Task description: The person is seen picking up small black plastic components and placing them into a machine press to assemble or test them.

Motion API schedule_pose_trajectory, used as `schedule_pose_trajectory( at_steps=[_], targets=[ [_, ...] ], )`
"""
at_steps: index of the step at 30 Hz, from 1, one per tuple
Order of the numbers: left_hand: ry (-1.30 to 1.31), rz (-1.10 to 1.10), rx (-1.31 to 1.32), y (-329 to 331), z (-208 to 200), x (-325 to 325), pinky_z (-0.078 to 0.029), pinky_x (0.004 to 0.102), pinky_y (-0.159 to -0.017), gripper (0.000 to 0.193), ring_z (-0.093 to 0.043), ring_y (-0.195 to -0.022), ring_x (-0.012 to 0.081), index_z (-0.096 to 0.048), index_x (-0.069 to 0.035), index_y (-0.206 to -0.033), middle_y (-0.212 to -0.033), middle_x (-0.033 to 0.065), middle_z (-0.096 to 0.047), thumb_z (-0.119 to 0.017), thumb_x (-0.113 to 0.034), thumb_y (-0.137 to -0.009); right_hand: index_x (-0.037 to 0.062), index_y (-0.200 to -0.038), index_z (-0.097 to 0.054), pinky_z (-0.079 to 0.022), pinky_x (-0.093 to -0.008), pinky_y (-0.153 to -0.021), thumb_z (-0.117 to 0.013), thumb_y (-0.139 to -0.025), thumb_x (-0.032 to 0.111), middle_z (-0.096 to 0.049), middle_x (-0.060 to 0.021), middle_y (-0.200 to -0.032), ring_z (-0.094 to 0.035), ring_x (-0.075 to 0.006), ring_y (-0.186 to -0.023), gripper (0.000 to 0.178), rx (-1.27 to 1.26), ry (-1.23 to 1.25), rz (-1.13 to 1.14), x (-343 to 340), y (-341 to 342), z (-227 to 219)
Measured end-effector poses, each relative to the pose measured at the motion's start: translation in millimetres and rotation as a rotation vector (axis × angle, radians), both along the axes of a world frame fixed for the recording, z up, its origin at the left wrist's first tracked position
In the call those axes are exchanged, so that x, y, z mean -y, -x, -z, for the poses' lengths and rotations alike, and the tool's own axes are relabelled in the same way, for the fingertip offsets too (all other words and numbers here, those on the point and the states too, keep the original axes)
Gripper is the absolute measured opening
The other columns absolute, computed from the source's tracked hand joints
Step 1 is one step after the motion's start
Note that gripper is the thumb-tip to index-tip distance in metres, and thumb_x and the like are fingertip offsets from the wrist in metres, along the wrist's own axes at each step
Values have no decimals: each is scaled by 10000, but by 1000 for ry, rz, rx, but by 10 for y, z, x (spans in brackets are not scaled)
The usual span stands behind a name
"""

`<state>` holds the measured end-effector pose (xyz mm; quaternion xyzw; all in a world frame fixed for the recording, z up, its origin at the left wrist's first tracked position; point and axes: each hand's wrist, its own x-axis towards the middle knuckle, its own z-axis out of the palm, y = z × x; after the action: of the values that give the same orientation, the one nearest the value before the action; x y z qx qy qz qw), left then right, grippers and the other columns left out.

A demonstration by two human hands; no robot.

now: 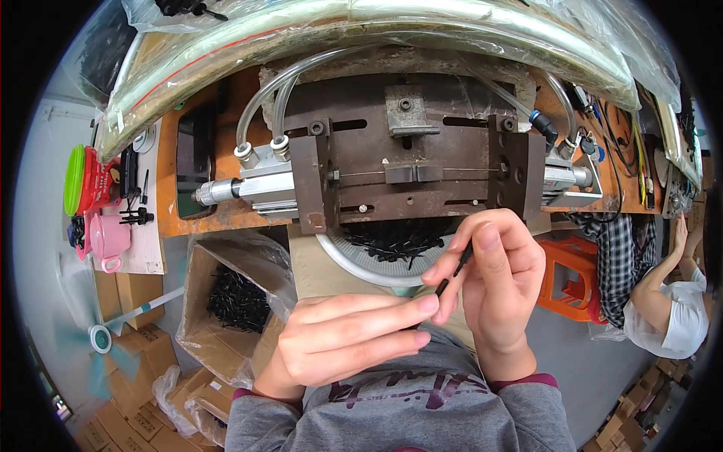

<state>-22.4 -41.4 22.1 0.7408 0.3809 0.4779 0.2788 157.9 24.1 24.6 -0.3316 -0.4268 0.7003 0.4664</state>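
My right hand (497, 275) pinches a thin black plastic part (464, 258) between thumb and fingers, in front of my chest. Its lower piece (442, 287) reaches close to the fingertips of my left hand (350, 335). The left fingers are long and pressed together, and a dark bit shows beneath them; the left thumb is hidden. Under both hands a round pale basin (354, 265) holds many similar black parts (395, 239). Beyond it stands a dark metal fixture (369, 200) with a small central block (413, 174), apart from my hands.
Air cylinders (263, 188) with clear tubes (260, 98) flank the fixture on a wooden bench (172, 215). At left are an open carton (199, 328) of black parts, a fan (100, 339) and a pink cup (111, 237). An orange stool (561, 282) and another person (670, 313) are at right.
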Motion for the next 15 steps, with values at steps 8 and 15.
schedule_pose_trajectory(
  at_steps=[8, 15],
  targets=[
    [-25, -16, -30, -48, 27, -25, -594, 278, -654, 277, -724, -800, 221, -758, -10, -907, -1044, 171, -715, -833, -66, -646, -60, -996, -536, -501, -248, -471, -446, -1039, 153, -671, -215, -791, -639, -168, -502, 234, -89, -17, -11, -2, 4, 41],
    [-28, -34, -51, -62, 11, -22, -599, 282, -660, 271, -723, -818, 221, -756, -4, -901, -1031, 165, -717, -830, -52, -644, -70, -1009, -536, -514, -251, -482, -459, -1034, 136, -668, -213, -807, -647, -172, -515, 221, -88, -34, -13, 1, 1, 46]
  ],
)
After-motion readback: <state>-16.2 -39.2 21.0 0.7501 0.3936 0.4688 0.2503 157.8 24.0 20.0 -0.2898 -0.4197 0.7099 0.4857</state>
